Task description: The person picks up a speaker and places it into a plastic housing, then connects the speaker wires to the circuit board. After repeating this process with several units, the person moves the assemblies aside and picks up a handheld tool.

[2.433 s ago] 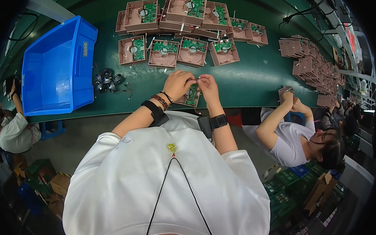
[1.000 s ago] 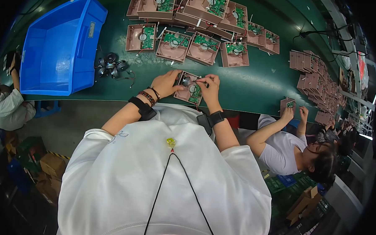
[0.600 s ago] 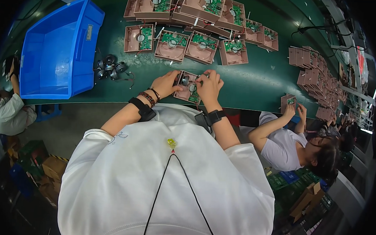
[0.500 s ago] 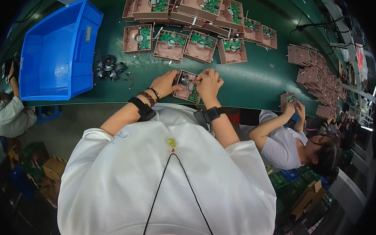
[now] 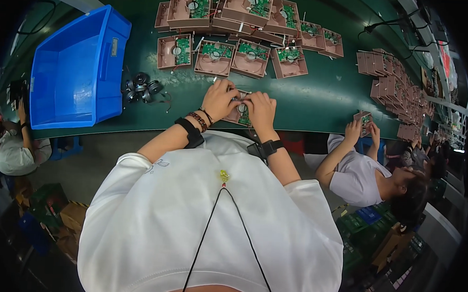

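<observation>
A pinkish-brown plastic housing (image 5: 229, 119) with a green circuit board and a whitish round part inside lies on the table edge in front of me. My left hand (image 5: 220, 100) is over its far left part, fingers closed in a pinch. My right hand (image 5: 261, 110) reaches in from the right, fingertips also pinched, close to the left ones. What the fingers hold inside the housing is hidden; it is too small to make out. Several dark round speakers (image 5: 141, 87) with thin wires lie in a pile left of my hands.
A large blue bin (image 5: 73, 71) stands at the left. Several similar housings with boards (image 5: 214, 59) sit in rows and stacks at the far side of the green table (image 5: 309, 102). At the right a co-worker (image 5: 361, 172) handles another housing beside a big stack (image 5: 393, 95).
My left hand has moved from the housing's left side over its far part, to meet the right fingertips. The round speaker seen inside is now covered by my fingers. The view has shifted slightly.
</observation>
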A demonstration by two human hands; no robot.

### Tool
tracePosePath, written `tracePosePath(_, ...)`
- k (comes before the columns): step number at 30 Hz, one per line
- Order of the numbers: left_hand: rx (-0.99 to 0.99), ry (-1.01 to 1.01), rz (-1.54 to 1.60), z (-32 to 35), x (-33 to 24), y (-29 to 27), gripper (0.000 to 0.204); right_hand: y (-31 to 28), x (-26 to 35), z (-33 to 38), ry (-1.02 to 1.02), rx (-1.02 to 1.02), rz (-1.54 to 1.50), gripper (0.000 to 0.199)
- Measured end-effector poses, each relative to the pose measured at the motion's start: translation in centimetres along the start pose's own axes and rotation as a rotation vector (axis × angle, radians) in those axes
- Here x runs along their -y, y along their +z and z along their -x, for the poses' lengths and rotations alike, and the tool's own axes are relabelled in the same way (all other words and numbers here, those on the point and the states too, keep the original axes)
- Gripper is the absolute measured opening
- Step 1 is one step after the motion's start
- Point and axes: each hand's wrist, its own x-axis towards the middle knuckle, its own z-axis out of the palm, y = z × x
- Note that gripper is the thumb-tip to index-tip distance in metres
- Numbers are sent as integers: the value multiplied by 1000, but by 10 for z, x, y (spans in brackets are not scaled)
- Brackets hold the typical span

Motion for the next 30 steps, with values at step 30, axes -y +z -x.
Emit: tracePosePath(30, -86, -106, -80, -5, -3, 3, 9, 14, 9, -2, 247, 80, 65, 34)
